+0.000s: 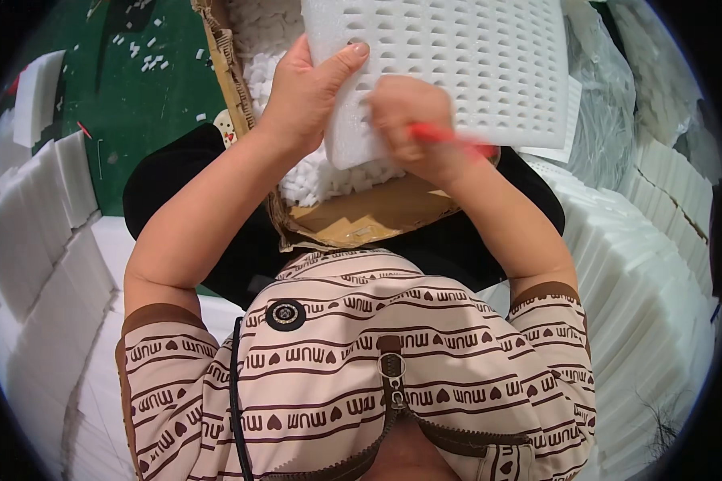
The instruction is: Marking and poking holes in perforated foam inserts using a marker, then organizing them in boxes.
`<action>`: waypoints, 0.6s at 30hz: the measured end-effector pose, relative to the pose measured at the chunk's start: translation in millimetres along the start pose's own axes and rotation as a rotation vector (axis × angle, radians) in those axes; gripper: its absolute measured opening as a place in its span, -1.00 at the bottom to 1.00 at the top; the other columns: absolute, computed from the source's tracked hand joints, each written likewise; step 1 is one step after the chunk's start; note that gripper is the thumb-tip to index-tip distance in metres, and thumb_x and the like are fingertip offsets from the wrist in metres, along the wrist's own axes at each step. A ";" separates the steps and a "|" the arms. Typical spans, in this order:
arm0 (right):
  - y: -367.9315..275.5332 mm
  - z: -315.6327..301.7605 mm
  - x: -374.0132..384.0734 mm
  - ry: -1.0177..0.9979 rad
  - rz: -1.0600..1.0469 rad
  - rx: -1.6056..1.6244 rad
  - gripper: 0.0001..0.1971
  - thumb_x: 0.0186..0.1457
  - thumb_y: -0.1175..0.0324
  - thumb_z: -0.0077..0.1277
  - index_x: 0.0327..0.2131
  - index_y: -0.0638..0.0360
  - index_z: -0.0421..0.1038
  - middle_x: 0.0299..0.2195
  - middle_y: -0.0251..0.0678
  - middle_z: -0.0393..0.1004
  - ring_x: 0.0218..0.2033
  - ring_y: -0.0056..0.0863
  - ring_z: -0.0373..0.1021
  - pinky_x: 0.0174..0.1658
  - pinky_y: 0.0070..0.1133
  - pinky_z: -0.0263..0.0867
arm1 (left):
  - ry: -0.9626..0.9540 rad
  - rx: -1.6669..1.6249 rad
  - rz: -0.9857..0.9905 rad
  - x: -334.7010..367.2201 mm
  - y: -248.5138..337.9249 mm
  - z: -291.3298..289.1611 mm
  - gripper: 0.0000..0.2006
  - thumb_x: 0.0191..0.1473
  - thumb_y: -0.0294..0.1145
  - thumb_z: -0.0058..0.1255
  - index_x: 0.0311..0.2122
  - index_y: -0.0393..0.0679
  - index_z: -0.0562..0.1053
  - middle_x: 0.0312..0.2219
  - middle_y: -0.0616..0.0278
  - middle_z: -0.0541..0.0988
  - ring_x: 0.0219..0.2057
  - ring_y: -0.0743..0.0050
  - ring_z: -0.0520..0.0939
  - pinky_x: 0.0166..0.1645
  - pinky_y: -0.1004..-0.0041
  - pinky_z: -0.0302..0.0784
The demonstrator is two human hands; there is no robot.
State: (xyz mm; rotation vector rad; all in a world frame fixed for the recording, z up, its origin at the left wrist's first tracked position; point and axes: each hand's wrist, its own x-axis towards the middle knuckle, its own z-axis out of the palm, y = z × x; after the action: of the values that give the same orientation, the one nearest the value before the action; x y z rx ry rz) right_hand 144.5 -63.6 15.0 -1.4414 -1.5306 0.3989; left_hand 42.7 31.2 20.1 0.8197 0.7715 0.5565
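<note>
A white foam sheet (489, 76) with rows of small slots is held up, tilted, over a cardboard box (369, 216). My left hand (301, 100) grips its left edge, thumb on the slotted face. My right hand (413, 120) is closed around a red tool handle (445, 138) and is against or just in front of the sheet's lower part. Motion blurs this hand and the handle, and the tool's working end cannot be made out. Loose white foam bits (329, 183) fill the box below.
Stacks of white foam sheets stand on the left (36, 208) and right (618, 264). A clear plastic bag (606, 104) lies at the far right. Small foam pieces (151, 60) and a thin red item (84, 129) lie on the green floor (160, 96). The box sits between my knees.
</note>
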 end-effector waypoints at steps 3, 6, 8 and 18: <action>1.6 -7.8 2.6 0.035 0.043 0.125 -0.81 -0.07 0.62 -0.18 -0.67 0.15 0.22 -0.72 -0.45 0.21 -0.71 -0.59 0.08 -0.62 -0.64 0.02 | -0.027 0.036 0.013 3.7 0.0 -1.8 -0.67 0.04 -0.37 0.07 -0.08 -0.22 0.35 -0.27 0.17 0.54 -0.29 0.50 0.56 -0.23 0.53 0.50; 6.9 -22.0 3.8 0.066 0.082 0.260 -0.81 -0.09 0.64 -0.20 -0.67 0.14 0.23 -0.71 -0.46 0.21 -0.71 -0.60 0.07 -0.62 -0.65 0.02 | -0.042 0.077 0.029 8.5 1.5 -13.1 -0.66 0.05 -0.35 0.07 -0.08 -0.24 0.35 -0.27 0.15 0.53 -0.28 0.47 0.56 -0.23 0.52 0.51; 21.6 -50.7 -1.2 0.219 0.268 0.300 -0.77 0.04 0.53 -0.21 -0.67 0.16 0.27 -0.70 -0.44 0.24 -0.69 -0.63 0.05 -0.59 -0.68 0.03 | -0.040 0.010 -0.056 15.3 5.4 -30.6 -0.64 0.06 -0.32 0.06 -0.07 -0.25 0.34 -0.26 0.12 0.53 -0.28 0.44 0.56 -0.23 0.51 0.51; 36.8 -66.3 -4.0 0.399 0.495 0.276 -0.55 0.24 0.24 -0.35 -0.73 0.12 0.14 -0.69 -0.50 0.17 -0.64 -0.69 -0.07 -0.53 -0.73 -0.12 | -0.043 0.244 -0.089 9.0 -19.8 -37.3 -0.59 0.08 -0.22 0.05 -0.06 -0.27 0.29 -0.29 0.06 0.52 -0.34 0.38 0.58 -0.27 0.48 0.55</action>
State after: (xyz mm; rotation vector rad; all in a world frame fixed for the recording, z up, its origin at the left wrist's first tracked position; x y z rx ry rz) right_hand 218.1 -82.0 17.1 -1.5555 -0.7620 0.5520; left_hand 21.7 42.4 -16.0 1.0136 0.8420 0.3682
